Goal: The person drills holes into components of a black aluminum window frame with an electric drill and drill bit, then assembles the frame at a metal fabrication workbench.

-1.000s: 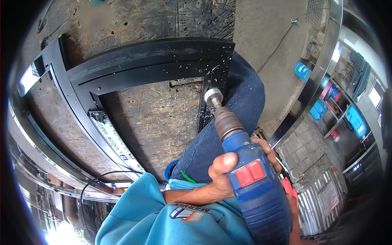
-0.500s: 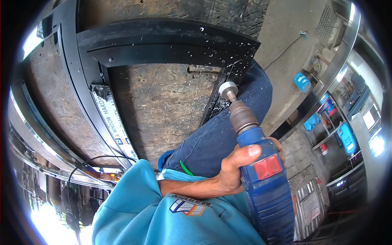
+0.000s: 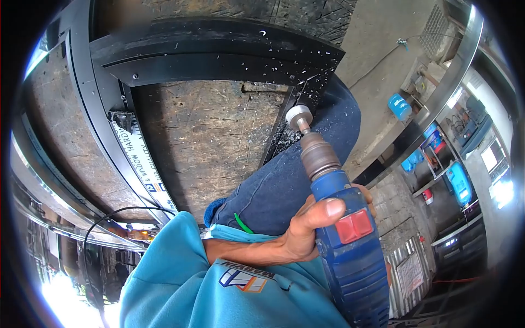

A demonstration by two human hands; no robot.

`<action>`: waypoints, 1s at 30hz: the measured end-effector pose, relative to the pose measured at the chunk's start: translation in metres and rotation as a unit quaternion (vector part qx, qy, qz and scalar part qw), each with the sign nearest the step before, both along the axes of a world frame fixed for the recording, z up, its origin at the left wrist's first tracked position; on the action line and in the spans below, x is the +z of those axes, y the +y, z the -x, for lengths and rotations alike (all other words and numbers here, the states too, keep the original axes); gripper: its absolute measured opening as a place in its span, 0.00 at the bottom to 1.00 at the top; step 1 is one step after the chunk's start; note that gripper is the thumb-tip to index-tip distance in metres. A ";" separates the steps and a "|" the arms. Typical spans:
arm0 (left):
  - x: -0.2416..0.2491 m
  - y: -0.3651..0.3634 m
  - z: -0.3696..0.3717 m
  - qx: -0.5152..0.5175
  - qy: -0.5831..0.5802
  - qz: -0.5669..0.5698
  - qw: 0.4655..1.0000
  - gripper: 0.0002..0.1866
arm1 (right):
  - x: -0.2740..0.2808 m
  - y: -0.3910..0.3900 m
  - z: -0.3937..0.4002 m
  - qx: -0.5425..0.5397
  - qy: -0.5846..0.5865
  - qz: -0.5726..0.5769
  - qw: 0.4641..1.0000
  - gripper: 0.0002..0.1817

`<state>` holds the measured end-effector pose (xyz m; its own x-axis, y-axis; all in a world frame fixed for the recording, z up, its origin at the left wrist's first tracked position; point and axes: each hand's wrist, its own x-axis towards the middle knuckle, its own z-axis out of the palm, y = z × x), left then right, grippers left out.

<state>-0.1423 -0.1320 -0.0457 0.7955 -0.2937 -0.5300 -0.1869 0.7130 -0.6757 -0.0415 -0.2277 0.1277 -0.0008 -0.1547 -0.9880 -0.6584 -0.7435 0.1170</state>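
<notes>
My left hand is wrapped round the blue power drill, its thumb beside the red patch. Only a sliver of my right hand shows at the drill's right edge; its fingers are hidden. A pale round bit in the metal chuck points at the corner of a black metal frame. Whether the bit touches the frame I cannot tell. White shavings are scattered over that corner and on the dark blue trouser leg.
The frame lies on a scarred wooden worktop. A printed label strip runs along its left bar. A black cable loops at the lower left. To the right are a blue bottle, shelving and a corrugated sheet.
The whole view has shifted slightly, so the frame, drill and left hand appear a little further left. The grip on the drill looks the same.
</notes>
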 end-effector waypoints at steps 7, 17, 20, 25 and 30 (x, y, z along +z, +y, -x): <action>0.001 -0.004 0.000 0.076 -0.009 -0.003 0.997 0.34 | 0.005 0.017 0.007 0.081 0.000 -0.032 0.996 0.43; -0.001 -0.001 0.000 0.041 -0.012 -0.010 0.999 0.39 | 0.016 0.030 0.018 -0.053 -0.006 0.029 0.998 0.36; -0.001 0.001 0.000 0.008 -0.007 -0.012 1.000 0.41 | 0.014 0.029 0.016 -0.098 0.013 0.058 0.993 0.34; -0.001 0.000 0.000 0.002 0.003 0.001 1.000 0.41 | 0.013 0.034 0.015 -0.033 0.012 0.057 0.998 0.30; 0.001 -0.001 0.000 -0.001 0.006 0.002 1.000 0.42 | 0.016 0.033 0.015 -0.095 0.000 -0.001 0.996 0.37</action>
